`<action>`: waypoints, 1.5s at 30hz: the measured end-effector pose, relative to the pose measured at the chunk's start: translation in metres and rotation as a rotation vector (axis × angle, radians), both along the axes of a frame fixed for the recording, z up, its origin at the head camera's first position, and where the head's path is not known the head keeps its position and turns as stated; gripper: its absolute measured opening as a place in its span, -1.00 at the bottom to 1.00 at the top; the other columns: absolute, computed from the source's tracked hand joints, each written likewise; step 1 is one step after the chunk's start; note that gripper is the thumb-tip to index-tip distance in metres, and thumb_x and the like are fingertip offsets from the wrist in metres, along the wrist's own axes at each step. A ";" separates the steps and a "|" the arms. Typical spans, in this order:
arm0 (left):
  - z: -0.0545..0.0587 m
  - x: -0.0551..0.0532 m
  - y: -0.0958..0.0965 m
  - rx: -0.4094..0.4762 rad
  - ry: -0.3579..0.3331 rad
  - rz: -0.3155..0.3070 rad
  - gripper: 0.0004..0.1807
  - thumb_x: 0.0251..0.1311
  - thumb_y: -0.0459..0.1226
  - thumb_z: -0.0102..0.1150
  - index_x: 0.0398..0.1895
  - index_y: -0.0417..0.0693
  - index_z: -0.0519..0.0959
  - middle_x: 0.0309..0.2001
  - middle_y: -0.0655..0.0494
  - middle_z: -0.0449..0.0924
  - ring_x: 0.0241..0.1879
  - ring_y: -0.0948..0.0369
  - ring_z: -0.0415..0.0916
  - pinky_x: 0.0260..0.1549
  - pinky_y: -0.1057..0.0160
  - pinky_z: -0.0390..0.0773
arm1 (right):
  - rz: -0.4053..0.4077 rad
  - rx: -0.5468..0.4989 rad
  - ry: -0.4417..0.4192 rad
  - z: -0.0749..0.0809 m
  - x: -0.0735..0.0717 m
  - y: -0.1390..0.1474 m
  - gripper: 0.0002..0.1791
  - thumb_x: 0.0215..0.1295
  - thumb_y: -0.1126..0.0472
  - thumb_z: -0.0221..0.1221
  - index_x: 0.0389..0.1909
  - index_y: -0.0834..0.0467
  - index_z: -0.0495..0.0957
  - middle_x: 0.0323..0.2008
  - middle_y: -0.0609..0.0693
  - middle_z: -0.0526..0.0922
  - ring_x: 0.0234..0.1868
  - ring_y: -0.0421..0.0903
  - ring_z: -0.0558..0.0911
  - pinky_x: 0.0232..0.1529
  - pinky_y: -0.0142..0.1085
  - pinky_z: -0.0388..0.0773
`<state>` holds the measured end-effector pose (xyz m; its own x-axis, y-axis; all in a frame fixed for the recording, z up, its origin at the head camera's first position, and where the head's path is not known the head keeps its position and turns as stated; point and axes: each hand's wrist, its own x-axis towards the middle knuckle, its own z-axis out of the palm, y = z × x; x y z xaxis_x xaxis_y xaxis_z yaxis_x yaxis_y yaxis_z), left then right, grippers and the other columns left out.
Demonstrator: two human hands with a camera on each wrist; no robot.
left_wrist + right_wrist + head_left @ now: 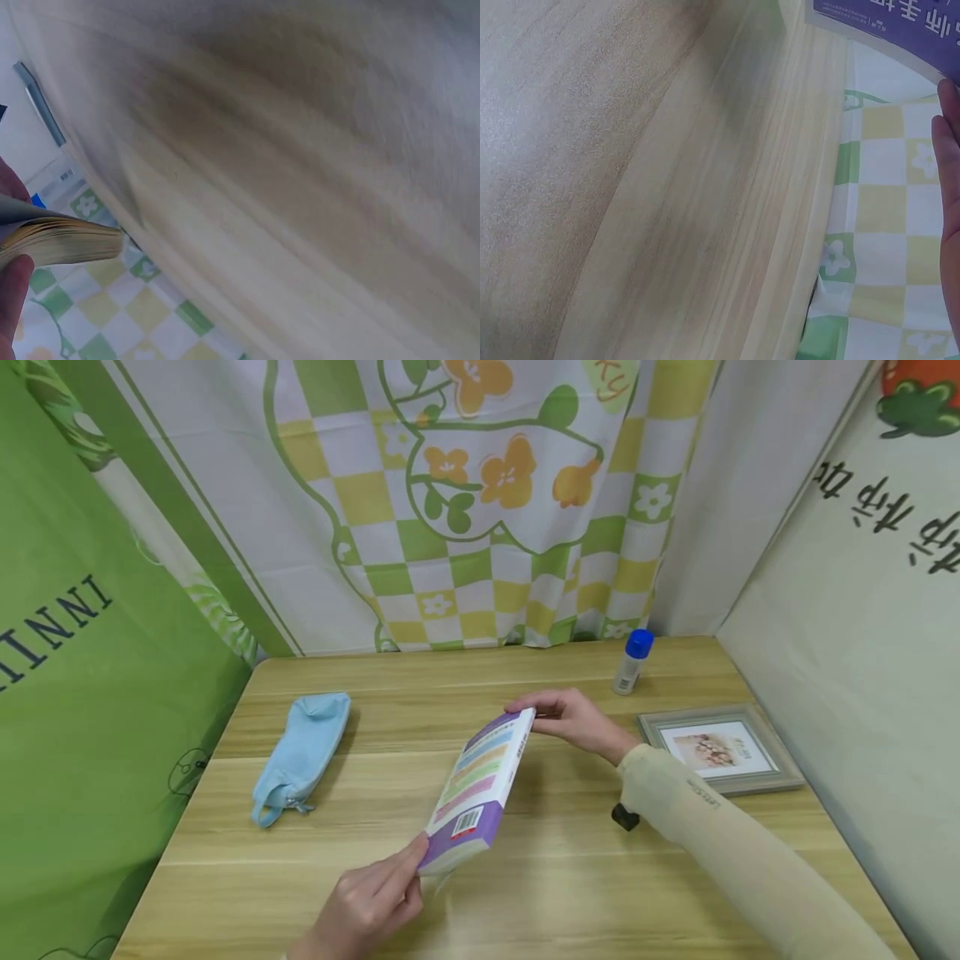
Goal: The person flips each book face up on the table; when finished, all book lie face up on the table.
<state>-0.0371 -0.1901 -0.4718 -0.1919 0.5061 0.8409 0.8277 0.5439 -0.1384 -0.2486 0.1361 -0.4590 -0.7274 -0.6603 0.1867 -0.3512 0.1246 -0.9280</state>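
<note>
A thick paperback book with purple ends and coloured stripes on its cover is held tilted over the table. My left hand pinches its near corner, thumb on one side and fingers on the other. At the far end, my right hand grips the top edge by the spine. The left wrist view catches the page edges of the book beside the left thumb. In the right wrist view, part of the purple cover of the book shows above the fingers of the right hand.
A light blue pencil case lies at the left of the wooden table. Toward the back right stands a glue stick with a blue cap. A grey picture frame lies beside the right forearm. Patterned curtains hang behind the table.
</note>
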 end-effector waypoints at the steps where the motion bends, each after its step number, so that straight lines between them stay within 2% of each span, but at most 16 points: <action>1: -0.003 0.000 0.000 0.007 -0.008 0.006 -0.63 0.25 -0.42 -0.03 -0.07 -0.51 0.68 -0.22 -0.21 0.78 -0.48 0.14 0.75 -0.55 0.38 0.69 | -0.002 -0.004 -0.002 0.000 0.000 0.000 -0.66 0.43 0.40 0.28 0.18 0.24 0.68 0.22 0.13 0.67 0.14 0.03 0.69 0.09 -0.20 0.69; 5: -0.013 0.004 0.001 0.044 -0.104 0.009 -0.61 0.30 -0.39 -0.05 -0.01 -0.53 0.66 -0.25 -0.21 0.78 -0.51 0.17 0.73 -0.55 0.44 0.67 | -0.012 -0.009 -0.018 0.000 0.000 -0.001 -0.67 0.42 0.41 0.28 0.18 0.26 0.68 0.20 0.14 0.68 0.09 0.00 0.72 0.06 -0.21 0.70; 8: -0.020 0.007 0.003 0.086 -0.208 -0.004 -0.58 0.34 -0.35 -0.04 0.05 -0.53 0.64 -0.29 -0.15 0.77 -0.51 0.24 0.71 -0.52 0.45 0.68 | -0.017 -0.015 -0.026 0.001 -0.001 -0.002 -0.67 0.42 0.42 0.28 0.17 0.29 0.68 0.19 0.17 0.68 0.07 -0.01 0.72 0.05 -0.22 0.70; 12: -0.028 0.010 0.007 0.164 -0.335 -0.074 -0.56 0.34 -0.35 0.04 0.13 -0.57 0.58 -0.19 -0.23 0.76 -0.39 0.20 0.75 -0.41 0.41 0.71 | -0.020 -0.020 -0.023 0.000 -0.002 -0.003 -0.69 0.41 0.43 0.28 0.14 0.32 0.68 0.15 0.22 0.70 0.04 -0.01 0.74 0.05 -0.23 0.70; 16: -0.036 0.015 0.010 0.243 -0.500 -0.147 -0.50 0.32 -0.35 0.22 0.22 -0.58 0.50 -0.05 -0.37 0.71 -0.27 0.02 0.79 -0.30 0.39 0.72 | -0.021 0.001 -0.014 0.001 -0.003 -0.004 -0.71 0.41 0.41 0.29 0.12 0.32 0.68 0.11 0.20 0.72 0.03 -0.01 0.74 0.05 -0.23 0.70; 20: -0.036 0.022 0.014 0.293 -0.665 -0.112 -0.42 0.30 -0.33 0.41 0.31 -0.46 0.49 -0.01 -0.32 0.71 -0.22 0.03 0.79 -0.29 0.38 0.72 | -0.025 0.013 0.000 0.004 -0.003 -0.005 -0.72 0.40 0.42 0.30 0.10 0.34 0.68 0.08 0.19 0.73 0.00 0.00 0.75 0.04 -0.23 0.70; 23: -0.032 0.024 0.018 0.326 -0.741 -0.037 -0.44 0.25 -0.38 0.45 0.29 -0.35 0.54 -0.04 -0.23 0.75 -0.23 0.14 0.79 -0.33 0.40 0.72 | -0.045 0.015 0.009 0.005 -0.003 -0.004 -0.73 0.38 0.43 0.31 0.08 0.32 0.69 0.05 0.18 0.74 -0.06 -0.01 0.75 -0.01 -0.25 0.71; 26: -0.031 0.023 0.020 0.363 -0.770 0.014 -0.49 0.17 -0.50 0.45 0.22 -0.31 0.60 -0.10 -0.18 0.77 -0.27 0.19 0.78 -0.36 0.42 0.71 | -0.069 0.021 0.021 0.005 -0.003 -0.003 -0.73 0.37 0.43 0.32 0.06 0.29 0.70 0.03 0.17 0.75 -0.09 -0.02 0.75 -0.04 -0.25 0.72; 28: -0.031 0.022 0.021 0.380 -0.763 0.032 -0.51 0.13 -0.56 0.43 0.17 -0.31 0.62 -0.14 -0.17 0.78 -0.30 0.20 0.78 -0.38 0.43 0.70 | -0.079 0.021 0.024 0.006 -0.003 -0.003 -0.73 0.36 0.42 0.33 0.05 0.30 0.70 0.01 0.16 0.75 -0.09 -0.02 0.76 -0.03 -0.21 0.73; 33: -0.033 0.019 0.023 0.412 -0.739 0.035 -0.54 0.12 -0.61 0.39 0.13 -0.30 0.62 -0.14 -0.20 0.77 -0.31 0.10 0.79 -0.39 0.44 0.70 | -0.110 0.019 -0.004 0.008 -0.005 -0.002 -0.72 0.33 0.42 0.36 0.05 0.34 0.68 -0.08 0.14 0.76 -0.13 0.01 0.76 -0.02 -0.07 0.74; 38: -0.032 0.016 0.026 0.452 -0.761 0.050 -0.65 0.13 -0.62 0.36 -0.02 -0.26 0.66 -0.20 -0.15 0.79 -0.31 0.12 0.79 -0.40 0.43 0.70 | -0.174 0.069 -0.016 0.013 -0.005 0.001 -0.71 0.31 0.33 0.41 0.03 0.26 0.70 -0.18 0.08 0.76 -0.19 0.00 0.74 -0.10 -0.12 0.76; 41: -0.031 0.015 0.028 0.485 -0.816 0.064 -0.70 0.15 -0.63 0.36 -0.06 -0.26 0.67 -0.22 -0.11 0.80 -0.29 0.20 0.78 -0.42 0.42 0.70 | -0.203 0.101 -0.032 0.015 -0.005 0.002 -0.69 0.31 0.27 0.44 0.03 0.26 0.70 -0.20 0.09 0.76 -0.20 0.01 0.74 -0.13 -0.17 0.75; 45: -0.029 0.015 0.032 0.551 -0.946 0.081 -0.76 0.24 -0.58 0.33 -0.05 -0.26 0.68 -0.22 -0.07 0.80 -0.29 0.25 0.77 -0.45 0.38 0.71 | -0.237 0.131 -0.071 0.018 -0.006 0.004 -0.63 0.31 0.22 0.45 0.07 0.29 0.68 -0.20 0.11 0.75 -0.19 0.02 0.74 -0.12 -0.23 0.75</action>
<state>-0.0225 -0.1584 -0.5007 -0.8944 0.0625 0.4428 0.4298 0.3938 0.8126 -0.2542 0.1404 -0.4411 -0.8725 -0.4857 0.0539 -0.2327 0.3160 -0.9198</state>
